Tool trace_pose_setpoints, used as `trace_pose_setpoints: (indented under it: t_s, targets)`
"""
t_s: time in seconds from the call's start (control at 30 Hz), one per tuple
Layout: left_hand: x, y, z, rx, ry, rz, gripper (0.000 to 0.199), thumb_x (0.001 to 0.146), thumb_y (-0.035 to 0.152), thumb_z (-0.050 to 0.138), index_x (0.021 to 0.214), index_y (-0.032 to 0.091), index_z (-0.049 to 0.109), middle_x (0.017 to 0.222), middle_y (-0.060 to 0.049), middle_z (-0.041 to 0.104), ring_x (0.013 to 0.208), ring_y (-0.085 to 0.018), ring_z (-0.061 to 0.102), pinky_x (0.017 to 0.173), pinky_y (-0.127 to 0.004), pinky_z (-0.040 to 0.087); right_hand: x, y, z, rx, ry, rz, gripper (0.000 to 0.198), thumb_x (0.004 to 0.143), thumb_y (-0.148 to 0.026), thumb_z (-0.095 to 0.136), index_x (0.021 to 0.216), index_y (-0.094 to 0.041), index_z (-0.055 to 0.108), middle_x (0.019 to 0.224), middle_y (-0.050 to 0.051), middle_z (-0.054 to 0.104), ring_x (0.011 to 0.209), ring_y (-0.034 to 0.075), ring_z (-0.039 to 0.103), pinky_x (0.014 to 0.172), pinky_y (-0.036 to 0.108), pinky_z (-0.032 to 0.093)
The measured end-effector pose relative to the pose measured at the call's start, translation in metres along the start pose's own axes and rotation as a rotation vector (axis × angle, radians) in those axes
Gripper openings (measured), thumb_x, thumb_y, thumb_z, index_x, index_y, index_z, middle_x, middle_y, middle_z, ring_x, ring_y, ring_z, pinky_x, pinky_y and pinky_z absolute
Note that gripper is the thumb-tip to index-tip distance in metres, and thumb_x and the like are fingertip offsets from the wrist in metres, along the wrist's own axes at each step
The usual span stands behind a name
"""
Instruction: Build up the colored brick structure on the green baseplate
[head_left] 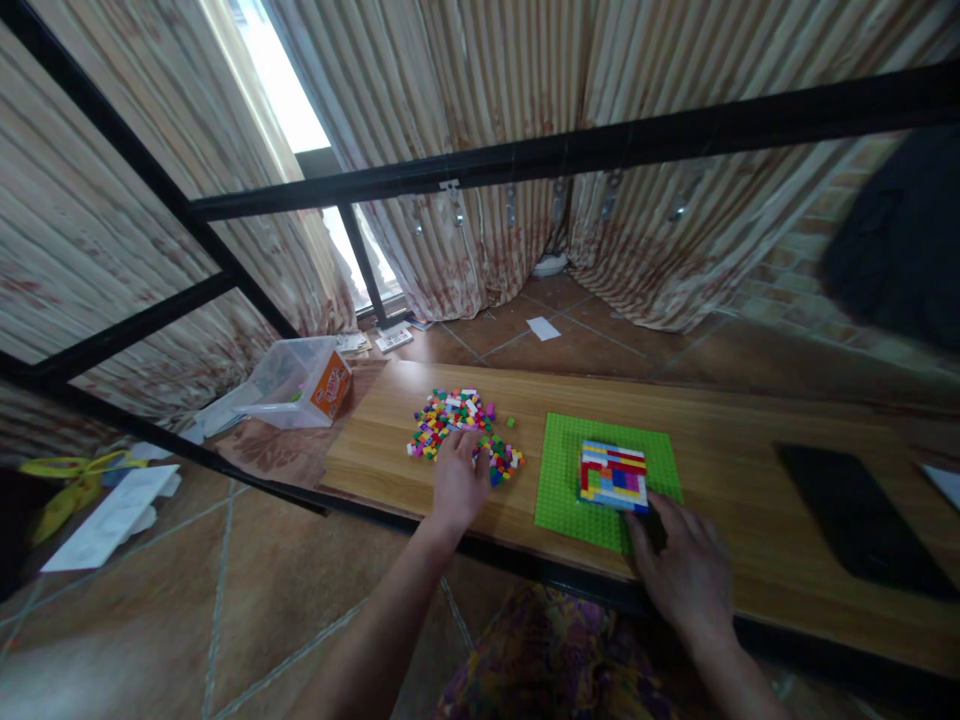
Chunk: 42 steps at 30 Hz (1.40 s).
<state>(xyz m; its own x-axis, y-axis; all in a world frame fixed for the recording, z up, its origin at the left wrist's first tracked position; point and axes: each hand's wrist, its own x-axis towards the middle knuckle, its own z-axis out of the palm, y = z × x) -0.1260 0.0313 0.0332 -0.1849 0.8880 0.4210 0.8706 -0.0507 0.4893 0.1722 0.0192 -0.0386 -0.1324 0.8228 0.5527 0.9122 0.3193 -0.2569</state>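
Note:
A loose pile of small, many-coloured toy bricks [442, 420] lies on the wooden table. My left hand [460, 480] is at the near side of this pile, fingers bent down and close together among the bricks; whatever they pinch is hidden. To the right lies a green studded baseplate [562, 500]. A rectangular build of toy bricks [613, 476], in rows of red, white, yellow, blue and other colours, sits over the baseplate. My right hand [686, 560] grips its near right corner, thumb at the near edge and fingers curled by the right side.
A single green brick [511, 422] lies between pile and baseplate. A clear plastic box with an orange label [300, 385] stands past the table's left end. A dark flat phone-like object [862, 520] rests on the right. A black metal bar [525, 160] crosses behind the table.

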Motion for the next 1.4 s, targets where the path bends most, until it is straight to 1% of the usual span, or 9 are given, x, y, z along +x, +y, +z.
trace_pose_setpoints:
  t_s: [0.13, 0.23, 0.43, 0.6, 0.7, 0.83, 1.03, 1.17, 1.4]
  targets:
    - [0.048, 0.021, 0.022, 0.246, -0.228, 0.069, 0.022, 0.087, 0.023, 0.052, 0.103, 0.017, 0.065, 0.103, -0.010, 0.065, 0.104, -0.021, 0.059, 0.096, -0.035, 0.046, 0.000, -0.001, 0.000, -0.010, -0.007, 0.015, 0.045, 0.092, -0.049, 0.042, 0.117, -0.015, 0.059, 0.109, 0.013, 0.066, 0.098, 0.028, 0.056, 0.087, 0.043, 0.045]
    - [0.071, 0.025, 0.039, 0.343, -0.396, 0.047, 0.020, 0.085, 0.019, 0.051, 0.094, 0.014, 0.069, 0.097, -0.011, 0.068, 0.096, -0.020, 0.063, 0.091, -0.031, 0.048, 0.002, -0.004, -0.002, 0.001, -0.017, 0.025, 0.043, 0.093, -0.047, 0.043, 0.117, -0.015, 0.058, 0.109, 0.013, 0.066, 0.098, 0.027, 0.056, 0.088, 0.041, 0.045]
    - [0.080, 0.022, 0.047, 0.360, -0.442, 0.032, 0.025, 0.081, 0.009, 0.048, 0.091, 0.011, 0.071, 0.091, -0.015, 0.070, 0.091, -0.022, 0.066, 0.085, -0.031, 0.050, 0.005, -0.010, -0.006, 0.027, -0.039, 0.054, 0.040, 0.092, -0.043, 0.046, 0.118, -0.015, 0.058, 0.111, 0.012, 0.065, 0.100, 0.027, 0.055, 0.089, 0.042, 0.045]
    - [0.063, 0.034, 0.034, 0.276, -0.440, 0.111, 0.029, 0.085, 0.011, 0.045, 0.097, 0.017, 0.070, 0.093, -0.008, 0.070, 0.092, -0.017, 0.065, 0.085, -0.027, 0.049, 0.006, -0.012, -0.007, 0.052, -0.029, 0.078, 0.037, 0.092, -0.042, 0.048, 0.117, -0.016, 0.058, 0.111, 0.012, 0.065, 0.100, 0.026, 0.055, 0.088, 0.041, 0.045]
    - [0.042, 0.043, 0.031, 0.003, -0.391, 0.127, 0.030, 0.085, 0.009, 0.044, 0.097, 0.018, 0.070, 0.091, -0.006, 0.070, 0.086, -0.015, 0.063, 0.081, -0.025, 0.049, 0.006, -0.012, -0.007, 0.061, -0.023, 0.088, 0.036, 0.092, -0.041, 0.048, 0.117, -0.017, 0.058, 0.112, 0.012, 0.065, 0.101, 0.026, 0.055, 0.087, 0.040, 0.045]
    - [0.006, 0.052, 0.034, -0.352, -0.320, -0.018, 0.028, 0.083, 0.010, 0.047, 0.095, 0.019, 0.070, 0.083, -0.003, 0.068, 0.078, -0.014, 0.062, 0.074, -0.025, 0.049, 0.006, -0.012, -0.007, 0.077, -0.027, 0.087, 0.035, 0.092, -0.040, 0.047, 0.117, -0.018, 0.058, 0.112, 0.011, 0.065, 0.102, 0.026, 0.055, 0.087, 0.040, 0.045]
    - [-0.042, 0.061, 0.040, -0.623, -0.392, -0.210, 0.021, 0.081, 0.012, 0.053, 0.090, 0.019, 0.071, 0.081, -0.001, 0.066, 0.072, -0.012, 0.060, 0.066, -0.022, 0.048, 0.005, -0.009, -0.006, 0.062, -0.036, 0.071, 0.039, 0.092, -0.042, 0.047, 0.118, -0.016, 0.058, 0.112, 0.012, 0.065, 0.102, 0.027, 0.054, 0.087, 0.040, 0.045]
    - [-0.050, 0.061, 0.037, -0.604, -0.378, -0.190, 0.019, 0.080, 0.010, 0.054, 0.088, 0.018, 0.070, 0.082, -0.003, 0.065, 0.076, -0.013, 0.061, 0.069, -0.024, 0.049, 0.004, -0.008, -0.005, 0.045, -0.042, 0.069, 0.039, 0.093, -0.044, 0.046, 0.117, -0.016, 0.058, 0.110, 0.012, 0.066, 0.100, 0.027, 0.055, 0.086, 0.041, 0.045]
    - [-0.042, 0.047, 0.025, -0.309, -0.283, -0.006, 0.021, 0.086, 0.010, 0.049, 0.088, 0.020, 0.068, 0.090, -0.005, 0.063, 0.084, -0.014, 0.061, 0.078, -0.028, 0.050, 0.002, -0.008, -0.004, 0.015, -0.012, 0.054, 0.041, 0.093, -0.046, 0.045, 0.117, -0.016, 0.059, 0.110, 0.012, 0.066, 0.099, 0.027, 0.056, 0.087, 0.041, 0.045]
